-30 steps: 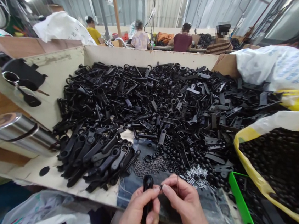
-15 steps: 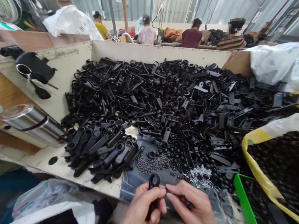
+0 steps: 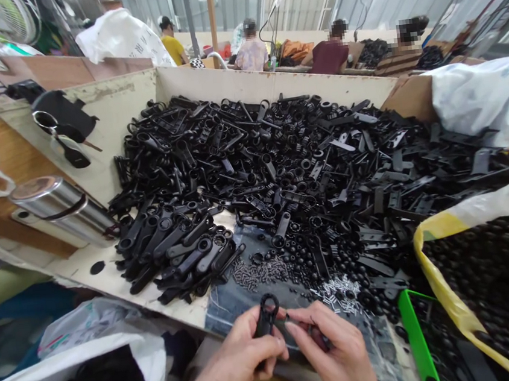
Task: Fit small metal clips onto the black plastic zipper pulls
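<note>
My left hand [image 3: 245, 361] is closed around a black plastic lever part [image 3: 266, 315] with a ring at its top end, held upright at the bench's near edge. My right hand [image 3: 332, 349] pinches a small dark piece against the side of that part, thumb and forefinger together. Just beyond my hands lie small black screws [image 3: 263, 272], silver pins [image 3: 338, 291] and black round caps [image 3: 304, 258] on a denim cloth [image 3: 229, 299]. A neat row of assembled black levers [image 3: 175, 256] lies to the left.
A huge heap of loose black plastic parts [image 3: 288, 163] fills the walled bench [image 3: 105, 115]. A yellow-rimmed sack [image 3: 429, 257] of black caps and a green scoop [image 3: 412, 331] sit right. A steel flask [image 3: 63, 210] lies left. Several people sit at the far bench.
My hands shifted slightly right and the lever part rose a little in my left hand. The view panned a bit to the left; my right fingers stay pressed against the part.
</note>
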The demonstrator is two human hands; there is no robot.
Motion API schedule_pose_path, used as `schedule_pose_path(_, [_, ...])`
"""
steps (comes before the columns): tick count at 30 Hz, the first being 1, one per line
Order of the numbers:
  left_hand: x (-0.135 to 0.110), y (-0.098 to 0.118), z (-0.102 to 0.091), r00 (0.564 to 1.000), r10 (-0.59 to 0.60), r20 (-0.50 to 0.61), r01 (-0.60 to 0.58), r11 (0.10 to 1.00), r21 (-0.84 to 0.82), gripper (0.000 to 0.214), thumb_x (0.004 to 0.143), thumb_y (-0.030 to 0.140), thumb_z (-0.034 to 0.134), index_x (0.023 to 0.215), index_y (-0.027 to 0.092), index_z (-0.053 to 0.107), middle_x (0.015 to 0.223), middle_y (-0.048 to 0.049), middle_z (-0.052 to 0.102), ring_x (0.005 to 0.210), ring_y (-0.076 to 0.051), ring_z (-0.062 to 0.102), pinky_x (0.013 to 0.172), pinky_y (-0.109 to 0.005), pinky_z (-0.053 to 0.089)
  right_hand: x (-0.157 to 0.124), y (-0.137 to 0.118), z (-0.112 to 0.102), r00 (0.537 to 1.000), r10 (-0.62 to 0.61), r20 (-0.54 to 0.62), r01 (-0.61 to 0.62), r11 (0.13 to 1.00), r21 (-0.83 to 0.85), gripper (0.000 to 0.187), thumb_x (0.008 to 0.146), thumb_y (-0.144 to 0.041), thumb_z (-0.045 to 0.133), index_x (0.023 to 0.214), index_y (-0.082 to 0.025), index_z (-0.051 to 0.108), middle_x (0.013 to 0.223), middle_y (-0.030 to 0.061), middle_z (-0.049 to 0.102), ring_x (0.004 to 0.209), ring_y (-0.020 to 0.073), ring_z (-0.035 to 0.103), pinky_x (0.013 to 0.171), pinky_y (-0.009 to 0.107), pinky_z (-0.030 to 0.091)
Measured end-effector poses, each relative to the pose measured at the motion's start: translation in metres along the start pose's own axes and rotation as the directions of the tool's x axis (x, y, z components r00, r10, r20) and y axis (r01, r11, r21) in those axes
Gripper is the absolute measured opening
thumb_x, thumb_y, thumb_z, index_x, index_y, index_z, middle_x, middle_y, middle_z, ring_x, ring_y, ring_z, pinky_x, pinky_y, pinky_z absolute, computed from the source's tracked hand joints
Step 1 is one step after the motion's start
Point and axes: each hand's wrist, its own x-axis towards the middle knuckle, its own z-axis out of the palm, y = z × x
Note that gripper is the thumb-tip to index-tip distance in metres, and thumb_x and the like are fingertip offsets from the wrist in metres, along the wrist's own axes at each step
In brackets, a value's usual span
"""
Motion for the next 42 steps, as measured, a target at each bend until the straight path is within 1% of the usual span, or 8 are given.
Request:
schedule_pose_path(8, [0.008,-0.016,-0.010,0.997,0.080,0.020,-0.083,0.957,0.279,0.064,0.074,0.036,0.065,0.133,0.013,0.053,0.084,-0.0021,0.068,0.067,-0.015,0.055,0.063,-0.029,0.042,0.001,0.002,0.012,0.994,-0.093,0.054,0.096,0.994,-0.055,0.011,0.104,-0.018,0.059,0.106,-0.019,0.070,0.079,0.0023,0.070,0.064,0.0150,0.066,0.057,0.023,0.051])
schedule_pose_path(10, [0.012,-0.024,-0.016,0.990,0.133,-0.042,-0.106,0.915,0.390,0.070,0.075,0.034,0.066,0.140,0.012,0.052,0.108,-0.0125,0.073,0.094,-0.025,0.066,0.083,-0.037,0.050,0.002,0.002,0.014,0.993,-0.096,0.064,0.101,0.992,-0.077,0.012,0.105,-0.019,0.057,0.106,-0.019,0.069,0.080,0.0026,0.070,0.065,0.0153,0.066,0.059,0.023,0.052])
schedule_pose_path(14, [0.015,-0.033,-0.025,0.959,0.231,-0.166,-0.119,0.855,0.505,0.072,0.080,0.038,0.067,0.146,0.013,0.054,0.153,-0.0192,0.056,0.144,-0.034,0.046,0.122,-0.045,0.030,0.004,-0.002,0.015,0.996,-0.045,0.073,0.052,0.994,-0.092,0.016,0.106,-0.021,0.054,0.099,-0.020,0.069,0.079,0.0017,0.067,0.064,0.0149,0.066,0.057,0.023,0.050])
schedule_pose_path(22, [0.005,-0.024,-0.019,0.966,0.222,-0.136,-0.123,0.848,0.516,0.050,0.093,0.045,0.058,0.136,0.020,0.065,0.095,-0.0073,0.073,0.084,-0.024,0.066,0.085,-0.036,0.051,0.006,-0.010,0.015,0.997,-0.031,0.075,0.038,0.996,-0.083,0.019,0.106,-0.019,0.053,0.091,-0.021,0.065,0.076,0.0003,0.065,0.064,0.0139,0.066,0.060,0.021,0.050])
schedule_pose_path(27, [0.000,-0.020,-0.015,0.926,0.267,-0.267,-0.111,0.868,0.484,0.043,0.088,0.041,0.068,0.127,0.023,0.071,0.095,-0.0059,0.075,0.086,-0.024,0.064,0.090,-0.034,0.047,-0.002,-0.008,0.020,0.998,-0.026,0.053,0.035,0.983,-0.178,0.030,0.110,-0.024,0.044,0.091,-0.022,0.068,0.075,0.0029,0.066,0.063,0.0158,0.067,0.060,0.023,0.051])
schedule_pose_path(33, [0.007,-0.016,-0.020,0.902,0.391,-0.182,-0.272,0.844,0.462,0.031,0.090,0.049,0.067,0.105,0.023,0.072,0.067,0.0014,0.059,0.071,-0.021,0.055,0.067,-0.028,0.043,-0.001,-0.015,0.015,0.972,-0.149,0.180,0.203,0.920,-0.335,0.033,0.110,-0.023,0.042,0.130,-0.019,0.067,0.078,0.0051,0.074,0.061,0.0183,0.073,0.056,0.024,0.055])
schedule_pose_path(36, [0.010,-0.012,-0.023,0.919,0.383,-0.090,-0.297,0.826,0.479,0.037,0.096,0.055,0.056,0.103,0.020,0.066,0.063,0.0041,0.052,0.064,-0.017,0.047,0.063,-0.027,0.039,0.003,-0.019,0.007,0.977,-0.095,0.190,0.142,0.956,-0.255,0.034,0.111,-0.029,0.040,0.140,-0.019,0.055,0.087,0.0051,0.077,0.066,0.0184,0.076,0.060,0.024,0.059])
schedule_pose_path(42, [0.014,-0.015,-0.028,0.916,0.397,-0.052,-0.315,0.795,0.518,0.042,0.098,0.060,0.051,0.098,0.020,0.064,0.061,0.0049,0.050,0.063,-0.016,0.045,0.065,-0.027,0.037,0.000,-0.008,0.011,0.980,0.014,0.200,0.008,0.994,-0.109,0.022,0.113,-0.025,0.031,0.111,-0.026,0.052,0.083,0.0002,0.071,0.064,0.0152,0.073,0.061,0.021,0.055])
